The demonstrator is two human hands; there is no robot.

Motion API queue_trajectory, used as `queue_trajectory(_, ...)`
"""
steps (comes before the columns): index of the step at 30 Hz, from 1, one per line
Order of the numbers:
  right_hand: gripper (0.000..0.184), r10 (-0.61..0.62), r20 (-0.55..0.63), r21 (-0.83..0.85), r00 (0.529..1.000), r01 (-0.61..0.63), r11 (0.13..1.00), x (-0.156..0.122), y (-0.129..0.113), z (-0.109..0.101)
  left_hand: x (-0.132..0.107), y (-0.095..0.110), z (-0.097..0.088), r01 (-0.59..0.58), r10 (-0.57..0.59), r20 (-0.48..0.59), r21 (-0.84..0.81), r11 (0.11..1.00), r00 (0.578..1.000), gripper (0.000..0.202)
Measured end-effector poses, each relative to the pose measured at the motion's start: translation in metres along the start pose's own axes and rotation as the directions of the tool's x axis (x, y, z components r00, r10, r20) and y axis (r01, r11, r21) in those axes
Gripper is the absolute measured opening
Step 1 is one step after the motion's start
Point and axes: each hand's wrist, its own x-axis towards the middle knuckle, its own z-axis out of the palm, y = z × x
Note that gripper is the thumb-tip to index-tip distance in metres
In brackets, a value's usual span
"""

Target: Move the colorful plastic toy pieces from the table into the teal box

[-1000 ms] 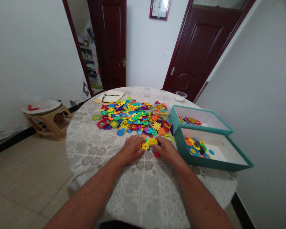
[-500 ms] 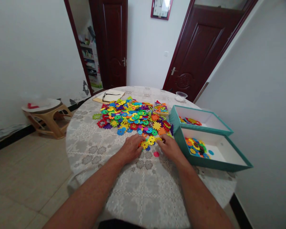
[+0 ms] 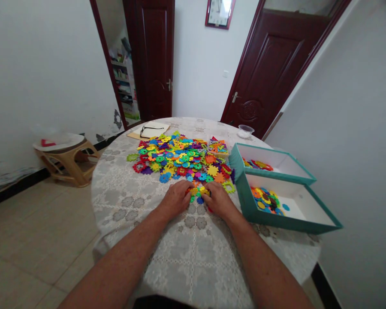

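Observation:
My left hand (image 3: 176,197) is closed at the near edge of the pile, its fingertips on the left side of a small cluster of yellow flower-shaped plastic discs (image 3: 198,190). From the other side my right hand (image 3: 218,199) pinches the same cluster. Green and orange bits show around the cluster, and a blue disc (image 3: 200,200) lies just below it. A pink disc is mostly covered by the right hand. Beyond the fingers spreads a big heap of colourful interlocking plastic pieces (image 3: 176,156). How the discs join is too small to tell.
Two teal boxes with white insides, a near one (image 3: 296,224) and a far one (image 3: 284,155), hold more pieces on the right. A small tub of pieces (image 3: 218,146), glasses (image 3: 142,131) on paper and a clear bowl (image 3: 245,130) stand farther back on the round table.
My right hand has moved left, closer to my left hand, bringing its yellow disc against the others. It now covers most of the pink disc. The view has shifted slightly.

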Motion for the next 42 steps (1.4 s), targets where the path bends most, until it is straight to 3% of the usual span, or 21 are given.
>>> queue_trajectory(8,0.030,0.184,-0.082,0.023,0.979,-0.183,0.983,-0.002,0.007,-0.004,-0.001,-0.002,0.002,0.002,-0.002,-0.004,-0.008,1.000,1.000,0.024)
queue_trajectory(13,0.031,0.303,-0.109,0.227,0.947,-0.273,0.935,0.000,0.015,-0.009,0.001,-0.002,0.003,0.024,-0.025,-0.019,-0.038,0.999,1.000,0.022)
queue_trajectory(16,0.031,0.302,-0.076,0.377,0.950,-0.253,0.891,-0.002,0.015,-0.014,0.002,0.000,0.001,0.056,-0.058,-0.020,-0.072,0.996,0.998,0.023)
queue_trajectory(20,0.025,0.246,0.071,0.556,0.967,-0.243,0.795,-0.007,0.000,-0.020,0.003,0.005,-0.004,0.118,-0.123,-0.021,-0.175,0.977,0.992,0.022)
queue_trajectory(26,0.020,0.117,0.100,0.639,0.988,-0.154,0.754,-0.011,-0.028,-0.018,0.004,0.010,-0.007,0.170,-0.155,0.071,-0.454,0.875,0.985,0.021)
queue_trajectory(32,0.026,0.287,0.081,0.702,0.955,-0.259,0.663,-0.009,-0.024,-0.015,0.006,0.011,-0.009,0.237,-0.239,0.064,-0.518,0.822,0.969,0.019)
queue_trajectory(36,0.029,0.276,0.170,0.749,0.946,-0.306,0.587,-0.009,-0.023,-0.015,0.006,0.011,-0.008,0.259,-0.254,0.090,-0.568,0.781,0.963,0.022)
queue_trajectory(39,0.027,0.249,0.188,0.739,0.950,-0.304,0.601,-0.009,-0.024,-0.010,0.005,0.012,-0.006,0.264,-0.234,0.128,-0.577,0.773,0.964,0.022)
queue_trajectory(42,0.021,0.252,0.118,0.679,0.961,-0.263,0.686,-0.010,-0.027,-0.010,0.003,0.013,-0.007,0.210,-0.189,0.092,-0.466,0.859,0.978,0.019)
